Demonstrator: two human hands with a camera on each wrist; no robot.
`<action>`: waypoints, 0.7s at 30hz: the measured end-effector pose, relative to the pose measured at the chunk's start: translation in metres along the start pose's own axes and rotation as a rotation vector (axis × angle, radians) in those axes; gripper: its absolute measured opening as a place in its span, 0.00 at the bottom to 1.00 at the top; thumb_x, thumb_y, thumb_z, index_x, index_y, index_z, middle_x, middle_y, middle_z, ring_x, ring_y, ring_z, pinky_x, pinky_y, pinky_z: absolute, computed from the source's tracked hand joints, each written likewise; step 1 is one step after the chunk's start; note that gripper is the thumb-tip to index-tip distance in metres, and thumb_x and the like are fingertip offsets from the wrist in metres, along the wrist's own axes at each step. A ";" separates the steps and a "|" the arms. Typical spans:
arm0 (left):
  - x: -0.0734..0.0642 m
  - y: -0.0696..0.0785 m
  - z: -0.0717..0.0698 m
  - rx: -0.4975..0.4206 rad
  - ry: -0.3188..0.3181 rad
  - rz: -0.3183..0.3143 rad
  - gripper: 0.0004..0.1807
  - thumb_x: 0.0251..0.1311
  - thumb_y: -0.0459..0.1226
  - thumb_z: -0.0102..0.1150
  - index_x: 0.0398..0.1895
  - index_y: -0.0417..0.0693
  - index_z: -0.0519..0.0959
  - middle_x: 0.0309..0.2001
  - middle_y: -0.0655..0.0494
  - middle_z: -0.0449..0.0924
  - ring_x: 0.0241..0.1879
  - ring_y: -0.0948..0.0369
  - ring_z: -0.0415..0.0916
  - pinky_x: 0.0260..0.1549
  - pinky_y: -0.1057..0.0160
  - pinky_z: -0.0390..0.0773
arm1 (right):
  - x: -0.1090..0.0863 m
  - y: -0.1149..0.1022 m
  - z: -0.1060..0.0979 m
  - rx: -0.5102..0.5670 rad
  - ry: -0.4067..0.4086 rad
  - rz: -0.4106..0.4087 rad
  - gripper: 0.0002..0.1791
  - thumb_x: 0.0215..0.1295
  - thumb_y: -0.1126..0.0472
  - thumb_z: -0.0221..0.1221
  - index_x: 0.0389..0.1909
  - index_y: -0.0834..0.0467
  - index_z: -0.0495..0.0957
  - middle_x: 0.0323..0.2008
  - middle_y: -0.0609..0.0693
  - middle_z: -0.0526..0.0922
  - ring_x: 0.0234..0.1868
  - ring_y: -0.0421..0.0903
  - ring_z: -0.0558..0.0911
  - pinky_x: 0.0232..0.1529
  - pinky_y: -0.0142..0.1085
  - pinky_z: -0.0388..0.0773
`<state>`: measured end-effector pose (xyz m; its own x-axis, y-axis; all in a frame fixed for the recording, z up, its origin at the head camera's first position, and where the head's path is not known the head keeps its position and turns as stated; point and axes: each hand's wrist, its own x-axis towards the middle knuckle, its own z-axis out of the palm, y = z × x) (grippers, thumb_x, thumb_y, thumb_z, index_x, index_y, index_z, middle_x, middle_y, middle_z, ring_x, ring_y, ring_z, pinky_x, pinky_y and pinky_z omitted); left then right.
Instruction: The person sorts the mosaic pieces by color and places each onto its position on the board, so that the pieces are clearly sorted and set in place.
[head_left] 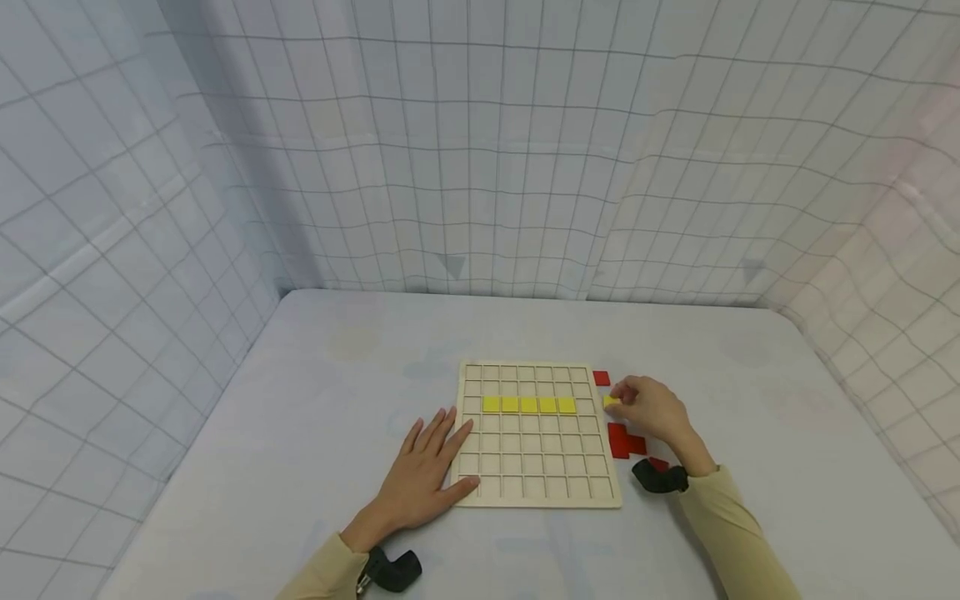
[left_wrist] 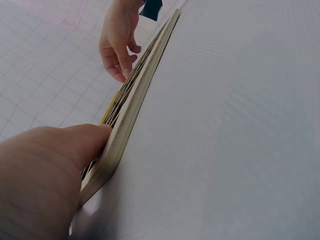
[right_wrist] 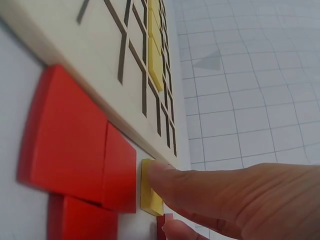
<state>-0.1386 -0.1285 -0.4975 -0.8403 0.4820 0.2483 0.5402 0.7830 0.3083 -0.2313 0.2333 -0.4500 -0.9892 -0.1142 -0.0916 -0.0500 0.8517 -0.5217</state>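
Note:
A pale wooden grid board [head_left: 528, 475] lies on the table, with a row of several yellow square tiles [head_left: 528, 405] in its cells. My left hand [head_left: 423, 479] rests at the board's left edge, fingers spread and thumb over the lower left corner. Off the board's right side, my right hand [head_left: 652, 408] pinches a single yellow tile [right_wrist: 151, 192] between thumb and fingers, close over the table. Red tiles [right_wrist: 65, 140] lie beside that hand along the board's right edge, some of them touching one another.
One red tile [head_left: 602, 378] sits apart near the board's upper right corner. Another red tile [head_left: 658, 463] is partly hidden by the right wrist's black camera mount [head_left: 660, 477]. White grid-patterned curtains [head_left: 495, 167] surround the table at the back and sides.

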 end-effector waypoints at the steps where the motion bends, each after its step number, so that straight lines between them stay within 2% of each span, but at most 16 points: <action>1: 0.000 0.000 0.000 0.001 0.000 -0.001 0.41 0.64 0.59 0.48 0.74 0.46 0.55 0.73 0.43 0.48 0.72 0.49 0.42 0.66 0.44 0.41 | 0.000 0.000 0.000 0.003 -0.006 0.004 0.13 0.56 0.57 0.67 0.39 0.60 0.79 0.28 0.50 0.74 0.29 0.47 0.71 0.24 0.36 0.67; 10: 0.000 0.000 -0.001 -0.008 -0.012 -0.001 0.41 0.64 0.59 0.47 0.74 0.46 0.54 0.73 0.43 0.47 0.72 0.49 0.41 0.66 0.45 0.39 | -0.003 0.006 0.001 0.043 -0.044 -0.001 0.15 0.57 0.58 0.65 0.44 0.60 0.78 0.28 0.49 0.74 0.29 0.47 0.72 0.24 0.36 0.69; 21: -0.001 0.000 -0.001 -0.016 -0.002 -0.002 0.41 0.64 0.59 0.48 0.74 0.46 0.55 0.73 0.42 0.48 0.72 0.49 0.42 0.66 0.45 0.39 | -0.006 0.007 0.001 0.051 0.012 -0.049 0.14 0.56 0.59 0.66 0.40 0.59 0.76 0.29 0.49 0.74 0.27 0.46 0.71 0.23 0.36 0.69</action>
<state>-0.1377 -0.1290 -0.4966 -0.8413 0.4815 0.2457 0.5394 0.7776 0.3231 -0.2257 0.2394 -0.4538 -0.9873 -0.1490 -0.0550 -0.0919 0.8182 -0.5675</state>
